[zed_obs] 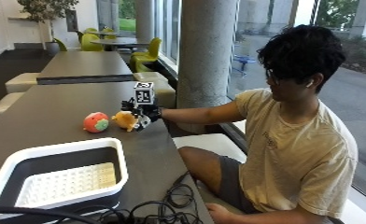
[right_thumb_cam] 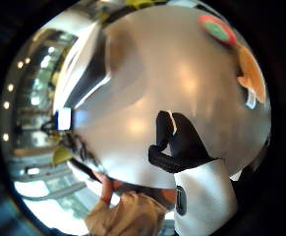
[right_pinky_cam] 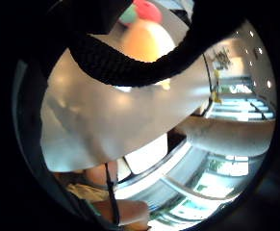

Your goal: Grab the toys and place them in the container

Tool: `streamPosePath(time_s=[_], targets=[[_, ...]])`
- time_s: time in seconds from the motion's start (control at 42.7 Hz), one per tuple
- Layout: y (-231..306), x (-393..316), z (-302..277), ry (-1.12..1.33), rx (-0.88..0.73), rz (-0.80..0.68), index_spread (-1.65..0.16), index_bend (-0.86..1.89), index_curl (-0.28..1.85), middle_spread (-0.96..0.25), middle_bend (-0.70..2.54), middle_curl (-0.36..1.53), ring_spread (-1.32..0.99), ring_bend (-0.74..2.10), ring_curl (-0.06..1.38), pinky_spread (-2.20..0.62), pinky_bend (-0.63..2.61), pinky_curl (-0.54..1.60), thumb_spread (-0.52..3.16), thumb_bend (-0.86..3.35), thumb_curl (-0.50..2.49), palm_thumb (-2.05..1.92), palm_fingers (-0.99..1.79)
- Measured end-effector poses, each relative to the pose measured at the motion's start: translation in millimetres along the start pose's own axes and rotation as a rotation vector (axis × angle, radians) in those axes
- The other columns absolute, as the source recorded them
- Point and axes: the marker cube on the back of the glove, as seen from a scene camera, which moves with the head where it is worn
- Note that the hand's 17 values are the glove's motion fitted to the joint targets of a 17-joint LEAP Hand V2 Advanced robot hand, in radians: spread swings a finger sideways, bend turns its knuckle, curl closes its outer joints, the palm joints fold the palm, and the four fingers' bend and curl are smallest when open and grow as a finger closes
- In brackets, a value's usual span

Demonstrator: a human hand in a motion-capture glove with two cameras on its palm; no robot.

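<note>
On the long grey table (zed_obs: 59,109), going left to right, the white-rimmed container (zed_obs: 59,175) stands nearest the camera at the table's near end; its walls are dark on the inside, and a pale perforated insert (zed_obs: 68,184) lies on its floor; no toy shows in it; black cables (zed_obs: 158,210) lie on the table just beside its near corner. Further along the table sits a red round plush toy (zed_obs: 96,122) with a green patch on its face; it stands free on the bare tabletop, well apart from the container. Just beside it, to its right, is an orange plush toy (zed_obs: 126,120), rounded and a paler yellow-orange on top; the two toys are close together, and whether they touch cannot be told. The black-gloved right hand (zed_obs: 147,113) is at the orange toy's right side, reaching in from the table's edge on an outstretched arm; from the outside view it touches or nearly touches the toy, but whether its fingers are curled round it or apart cannot be told. In the thumb-side palm view a black-gloved thumb and finger (right_thumb_cam: 174,135) show bent over bare tabletop, with the red toy and the orange toy off at the rim of the view; in the little-finger-side palm view the orange toy looms beyond a black strap, the red one behind it.
</note>
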Motion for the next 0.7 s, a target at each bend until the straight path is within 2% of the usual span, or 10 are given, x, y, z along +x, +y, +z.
streamPosePath(time_s=[0.094, 0.234, 0.281, 0.374, 0.421, 0.538, 0.585, 0.632, 0.655, 0.702], targets=[[-21.3, 30.4, -5.0, 0.159, -0.039, 0.123, -0.24, -0.01, 0.12, 0.04, 0.06, 0.12, 0.03, 0.19, 0.18, 0.02, 1.10, 0.38, 1.41, 0.10, 0.26, 0.19, -0.45], [-43.9, 73.4, 15.6, 0.035, -0.127, 0.308, -0.24, 0.00, 0.10, 0.07, 0.03, 0.10, 0.04, 0.16, 0.19, 0.04, 1.17, 0.40, 1.37, 0.08, 0.27, 0.20, -0.51], [-50.8, 83.4, 27.7, -0.036, -0.143, 0.311, -0.24, 0.00, 0.10, 0.07, 0.03, 0.10, 0.04, 0.15, 0.19, 0.04, 1.19, 0.40, 1.36, 0.07, 0.28, 0.20, -0.51], [-63.1, 91.5, 45.6, -0.193, -0.123, 0.195, -0.24, 0.02, 0.09, 0.08, 0.04, 0.10, 0.05, 0.15, 0.19, 0.05, 1.26, 0.41, 1.33, 0.06, 0.28, 0.21, -0.47], [-66.7, 90.1, 45.9, -0.215, -0.083, 0.167, -0.25, 0.01, 0.08, 0.08, 0.12, 0.11, 0.05, 0.32, 0.23, 0.04, 1.25, 0.41, 1.37, 0.10, 0.31, 0.28, -0.17], [-71.1, 85.3, 33.0, -0.186, 0.008, 0.147, -0.27, 0.11, 0.10, 0.05, 0.25, 0.16, 0.02, 0.52, 0.28, 0.02, 1.14, 0.38, 1.43, 0.14, 0.34, 0.35, 0.07], [-71.0, 80.7, 24.4, -0.182, 0.030, 0.140, -0.27, 0.17, 0.10, 0.01, 0.38, 0.20, -0.07, 0.70, 0.32, -0.09, 1.09, 0.35, 1.49, 0.20, 0.37, 0.46, 0.47], [-70.3, 74.6, 14.8, -0.183, 0.046, 0.142, -0.27, 0.15, 0.09, -0.04, 0.41, 0.21, -0.13, 0.79, 0.32, -0.17, 1.10, 0.33, 1.43, 0.24, 0.42, 0.56, 0.65], [-69.9, 71.7, 9.3, -0.179, 0.053, 0.146, -0.27, 0.14, 0.09, -0.05, 0.40, 0.21, -0.15, 0.80, 0.33, -0.19, 1.09, 0.32, 1.44, 0.25, 0.43, 0.57, 0.62], [-69.7, 65.0, -4.5, -0.162, 0.070, 0.150, -0.28, 0.18, 0.11, -0.08, 0.46, 0.24, -0.21, 0.87, 0.37, -0.25, 1.08, 0.33, 1.35, 0.25, 0.47, 0.63, 0.75]])
